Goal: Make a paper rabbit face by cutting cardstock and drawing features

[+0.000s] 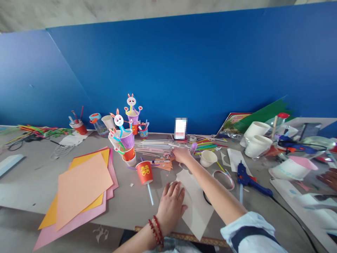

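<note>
My left hand [172, 202] lies flat, palm down, fingers spread, at the left edge of a white paper sheet [196, 200]. My right hand [181, 155] reaches forward over the clutter, its fingers curled down beside small pink pieces [167, 154]; whatever they grip is too small to make out. Close by on its left are a marker pen [160, 161] and orange paper scraps [164, 166]. A red paper cup [144, 173] with a pale blue straw [150, 194] under it lies tilted left of my hands. A white paper cup [208, 159] stands to the right.
Rabbit-topped cup figures [127, 138] stand at the left behind coloured paper sheets [81, 189]. Straws [155, 142] lie along the back, near a blurred phone-like screen [180, 128]. A blue glue gun [249, 179] trails its cord at the right; another person's hand [329, 181] rests beyond.
</note>
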